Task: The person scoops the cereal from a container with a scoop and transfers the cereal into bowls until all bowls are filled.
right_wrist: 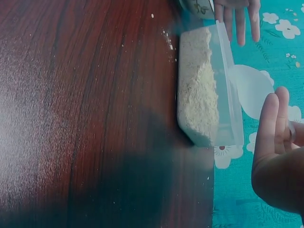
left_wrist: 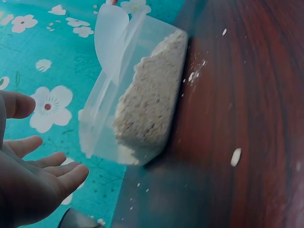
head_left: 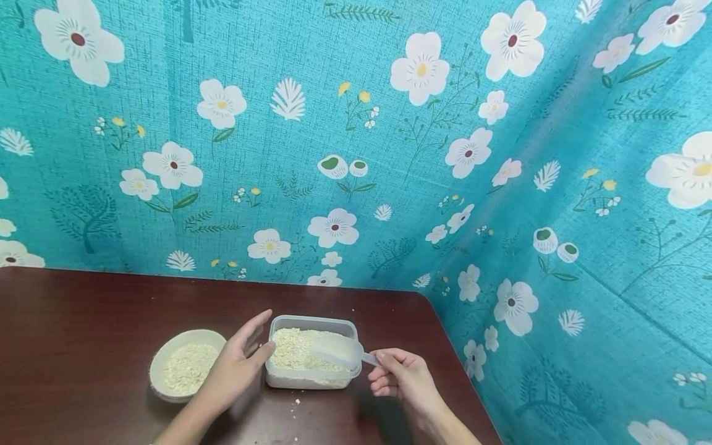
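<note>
A clear plastic container holding oat flakes stands on the table in the head view. My right hand pinches the handle of a translucent scoop, whose bowl is over the container's right half, near the oats. In the right wrist view the scoop sits at the container's rim. My left hand is beside the container's left end, fingers extended; the left wrist view shows a gap between that hand and the container. Left of it rests a bowl with oat flakes inside.
The dark red-brown wooden table carries loose flakes in front of the container. A turquoise flowered cloth hangs behind the table and along its right side.
</note>
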### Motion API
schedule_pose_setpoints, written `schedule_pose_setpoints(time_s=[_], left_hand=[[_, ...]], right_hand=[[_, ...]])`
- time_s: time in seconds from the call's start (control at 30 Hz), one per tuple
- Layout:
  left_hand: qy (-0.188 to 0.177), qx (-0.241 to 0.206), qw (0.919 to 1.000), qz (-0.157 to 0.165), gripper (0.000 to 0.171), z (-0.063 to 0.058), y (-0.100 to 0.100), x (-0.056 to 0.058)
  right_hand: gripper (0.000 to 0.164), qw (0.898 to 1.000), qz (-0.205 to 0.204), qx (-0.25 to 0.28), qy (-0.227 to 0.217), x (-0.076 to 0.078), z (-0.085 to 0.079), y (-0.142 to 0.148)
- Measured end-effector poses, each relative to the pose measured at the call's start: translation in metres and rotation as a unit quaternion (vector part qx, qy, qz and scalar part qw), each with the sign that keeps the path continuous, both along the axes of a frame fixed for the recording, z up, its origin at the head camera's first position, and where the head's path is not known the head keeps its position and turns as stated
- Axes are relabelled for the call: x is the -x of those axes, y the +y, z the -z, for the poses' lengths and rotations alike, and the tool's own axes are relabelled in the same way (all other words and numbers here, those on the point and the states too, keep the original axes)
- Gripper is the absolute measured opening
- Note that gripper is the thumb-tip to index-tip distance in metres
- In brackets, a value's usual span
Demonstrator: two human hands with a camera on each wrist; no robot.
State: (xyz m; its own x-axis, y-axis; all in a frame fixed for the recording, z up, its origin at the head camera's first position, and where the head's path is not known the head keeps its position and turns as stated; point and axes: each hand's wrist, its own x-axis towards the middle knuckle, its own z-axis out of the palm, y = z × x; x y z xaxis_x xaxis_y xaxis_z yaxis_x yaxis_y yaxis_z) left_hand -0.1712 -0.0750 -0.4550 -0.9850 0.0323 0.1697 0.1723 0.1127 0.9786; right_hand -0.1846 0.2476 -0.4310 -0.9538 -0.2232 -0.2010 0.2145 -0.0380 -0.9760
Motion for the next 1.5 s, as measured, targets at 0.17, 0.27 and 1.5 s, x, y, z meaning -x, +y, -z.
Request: schedule_pose_setpoints(time_s=[0.17, 0.27, 1.5], left_hand=[[-0.027, -0.014, 0.9995, -0.001, 0.057, 0.005, 0.004, 0.003], [-0.042, -0.017, 0.999, -0.002, 0.058, 0.009, 0.006, 0.005], [-0.065, 0.001, 0.9977, 0.016, 0.068, 0.025, 0.017, 0.006]], right_hand=[[0.036, 1.0, -0.004, -0.018, 0.005, 0.001, -0.002, -0.002], [0.036, 1.0, -0.003, -0.027, 0.004, 0.002, -0.003, -0.003], [0.038, 0.999, -0.035, -0.026, -0.002, 0.011, -0.001, -0.019]])
